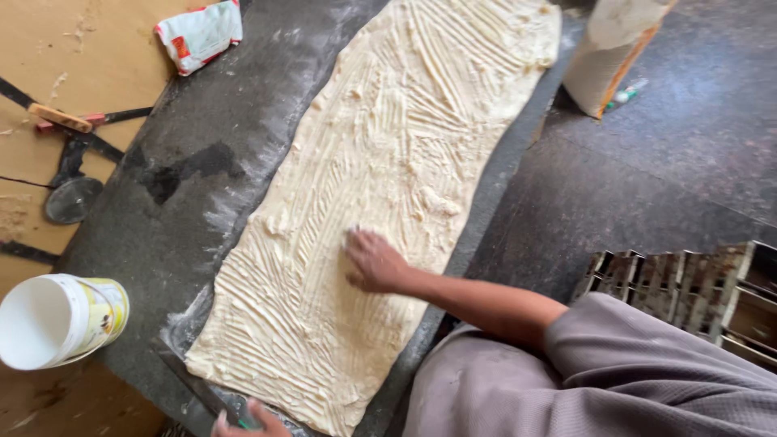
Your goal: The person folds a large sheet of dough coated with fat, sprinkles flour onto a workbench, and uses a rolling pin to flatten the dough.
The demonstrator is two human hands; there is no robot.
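A long pale sheet of dough (388,162), smeared with a soft fat in finger-drawn ridges, lies lengthwise on a dark floured worktop (194,202). My right hand (374,260) rests palm down on the dough near its lower middle, fingers pointing left, holding nothing. The bare forearm runs back to a grey sleeve (615,372) at the lower right. Only the top of my left hand (243,422) shows at the bottom edge, by the dough's near corner, touching something small and greenish. Its grip is hidden.
A white plastic tub (57,320) lies on its side at the left. A red-and-white packet (198,32), a wooden-handled tool (61,119) and a round cutter wheel (73,198) lie on the brown surface. A paper sack (607,57) stands top right; metal tins (688,283) are right.
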